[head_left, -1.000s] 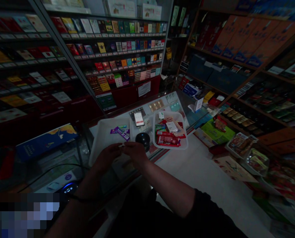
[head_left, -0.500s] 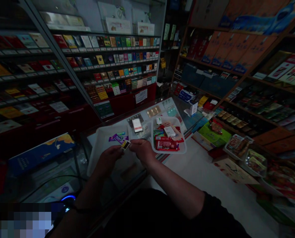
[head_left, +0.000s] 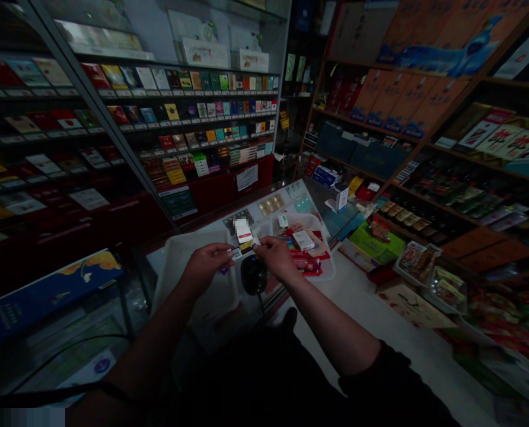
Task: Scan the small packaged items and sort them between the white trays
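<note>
My left hand [head_left: 209, 267] and my right hand [head_left: 277, 256] meet between two plastic trays, fingers closed on opposite ends of a small yellow-and-black pack [head_left: 245, 245]. Just below the pack stands a black rounded device [head_left: 254, 275] with a cable. Behind the pack, a white pack [head_left: 242, 232] lies on the counter, partly blurred out. The left tray [head_left: 169, 261] is under my left hand, where a bit of purple wrapper [head_left: 223, 271] shows. The right tray [head_left: 331, 270] holds red snack packets [head_left: 306, 263] and a white box [head_left: 303, 239]; my right hand covers its near left side.
A glass counter [head_left: 324, 190] runs under the trays. At left lies a long blue box [head_left: 46, 290]. Shelves of cigarette packs [head_left: 202, 110] stand behind. On the right are a green box [head_left: 375, 246], tubs of snacks [head_left: 418, 261] and crowded shelves.
Both hands have moved right with the small pack, from over the left tray to between the trays. The black device now shows. The purple wrappers are mostly hidden.
</note>
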A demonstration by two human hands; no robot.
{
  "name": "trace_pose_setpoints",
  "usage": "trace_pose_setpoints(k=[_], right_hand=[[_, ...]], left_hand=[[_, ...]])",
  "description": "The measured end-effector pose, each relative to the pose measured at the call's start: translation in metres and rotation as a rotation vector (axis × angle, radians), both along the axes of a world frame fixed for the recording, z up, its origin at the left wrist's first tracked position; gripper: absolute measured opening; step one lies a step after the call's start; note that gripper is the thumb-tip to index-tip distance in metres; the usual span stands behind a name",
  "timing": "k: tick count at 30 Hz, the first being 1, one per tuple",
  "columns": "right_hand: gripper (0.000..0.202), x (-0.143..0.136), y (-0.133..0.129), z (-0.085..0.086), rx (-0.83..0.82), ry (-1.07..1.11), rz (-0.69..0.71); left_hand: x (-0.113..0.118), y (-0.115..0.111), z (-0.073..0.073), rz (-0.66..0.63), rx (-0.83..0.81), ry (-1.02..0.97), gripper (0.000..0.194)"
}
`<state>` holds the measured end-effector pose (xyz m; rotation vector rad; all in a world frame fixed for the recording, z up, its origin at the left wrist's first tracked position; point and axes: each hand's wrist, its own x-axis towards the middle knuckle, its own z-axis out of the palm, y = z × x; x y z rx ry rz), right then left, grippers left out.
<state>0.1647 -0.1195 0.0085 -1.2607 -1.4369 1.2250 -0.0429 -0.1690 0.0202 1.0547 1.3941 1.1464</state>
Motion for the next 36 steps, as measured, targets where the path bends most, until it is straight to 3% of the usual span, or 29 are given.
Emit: trace_pose_setpoints(k=[4, 8, 11, 16, 24, 30, 36], right_hand=[[0.022, 0.009, 0.018, -0.013, -0.065, 0.048, 0.034], [0.02, 0.02, 0.037, -0.023, 0.003, -0.075, 0.088], [0.014, 0.027, 0.053, -0.029, 0.078, -0.234, 0.114], [0.008, 0.035, 0.073, -0.041, 0.255, -0.48, 0.14], [0.01, 0.038, 0.082, -0.069, 0.405, -0.779, 0.126], [0.013, 0.038, 0.087, -0.087, 0.437, -0.832, 0.131], [0.015, 0.041, 0.088, -0.093, 0.436, -0.879, 0.119]], left_hand=[[0.004, 0.014, -0.018, 0.009, -0.05, -0.106, 0.049], [0.003, 0.026, -0.029, 0.011, -0.057, -0.027, 0.045], [-0.001, 0.039, -0.033, -0.025, 0.009, 0.18, 0.038], [-0.008, 0.068, -0.05, -0.119, 0.31, 0.597, 0.027], [-0.003, 0.084, -0.091, -0.127, 0.372, 0.917, 0.023], [0.001, 0.083, -0.095, -0.137, 0.339, 1.001, 0.022], [0.002, 0.084, -0.095, -0.151, 0.316, 0.999, 0.023]])
